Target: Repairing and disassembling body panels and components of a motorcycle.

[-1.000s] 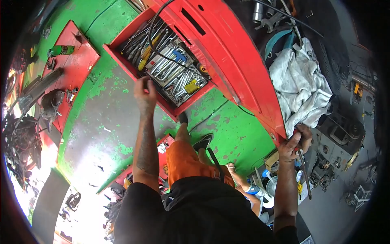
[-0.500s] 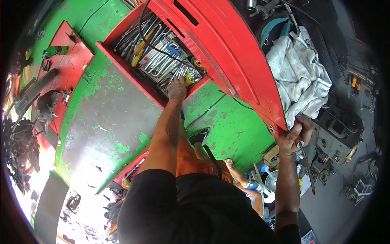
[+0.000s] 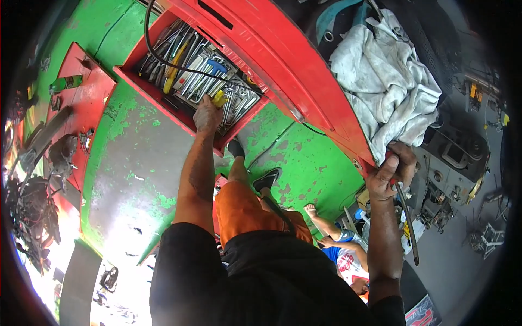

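Note:
My left hand (image 3: 208, 115) reaches into a red drawer (image 3: 157, 98) full of hand tools. Its fingers are curled, partly hidden, against a small yellow object (image 3: 219, 98) whose kind I cannot make out. Close by lie several metal wrenches (image 3: 197, 81), a blue item (image 3: 217, 66) and a long yellow-handled tool (image 3: 173, 70). At the lower right corner of the red cabinet (image 3: 304, 65), my right hand (image 3: 392, 171) is closed around the red handle of a screwdriver, its metal shaft (image 3: 408, 223) pointing down. A crumpled grey-white cloth (image 3: 383, 81) touches that hand from above.
A black cable (image 3: 149, 38) hangs across the drawer. Another person (image 3: 348, 250) sits low behind my right side. On the left, a red panel (image 3: 81, 103) carries a green bottle (image 3: 65, 83) and dark parts. Machine parts (image 3: 457, 157) lie on the grey floor at right.
My left hand has shifted left in the drawer, and the yellow object has moved left with it. My right hand keeps the screwdriver. The view has shifted, showing more of the other person.

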